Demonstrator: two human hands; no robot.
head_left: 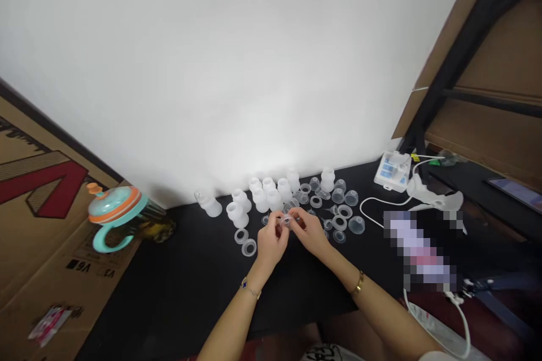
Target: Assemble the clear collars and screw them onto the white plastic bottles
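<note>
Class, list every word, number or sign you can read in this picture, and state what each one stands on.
"V6", upside down: cardboard box, beside the handled cup.
"V3", upside down and faint: same box.
Large red mark: same box, not readable as a letter.
Small white device: blue labels too small to read.

Beyond the clear part [287, 220] we pinch, we count nine white bottles [260, 198]; left of it two rings [245, 241]; right of it roughly five clear caps [356, 224].
</note>
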